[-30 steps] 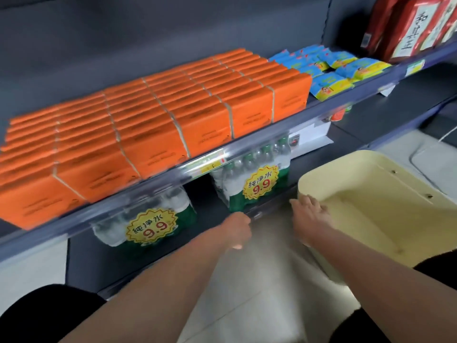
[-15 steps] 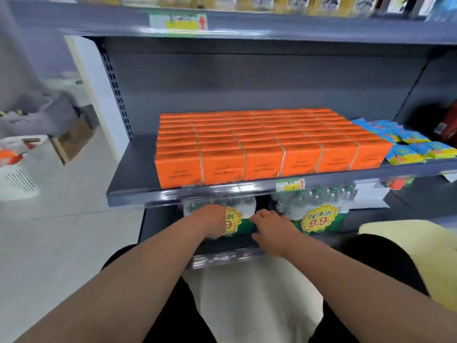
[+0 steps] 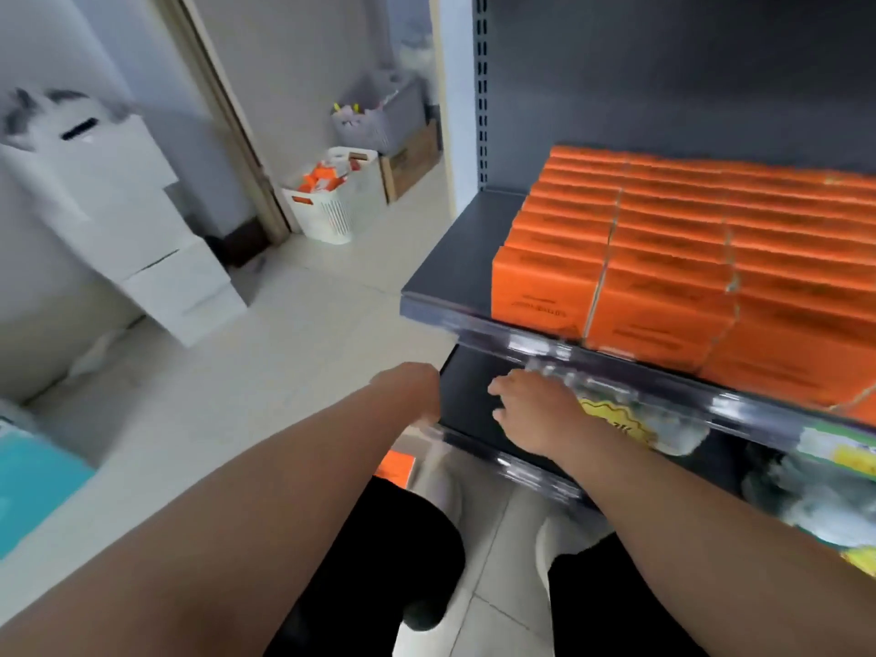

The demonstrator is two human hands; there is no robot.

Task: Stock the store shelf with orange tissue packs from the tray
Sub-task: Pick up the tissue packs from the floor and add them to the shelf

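Note:
Several rows of orange tissue packs (image 3: 701, 277) fill the grey store shelf (image 3: 450, 286), which is bare only at its left end. My left hand (image 3: 410, 388) hangs bent down at the wrist just left of the lower shelf, and its fingers are hidden. My right hand (image 3: 535, 410) reaches over the lower shelf's front edge with fingers spread, holding nothing. A small orange patch (image 3: 396, 467) shows on the floor below my left hand. The tray is out of view.
Shrink-wrapped water bottles with a yellow price sticker (image 3: 621, 426) sit on the lower shelf. A white basket of orange items (image 3: 327, 208), a cardboard box (image 3: 410, 166) and stacked white boxes (image 3: 161, 263) stand on the floor to the left. My knees are below.
My view has swung left, away from the yellow tray and toward the shelf's left end. Both hands moved left along the lower shelf edge.

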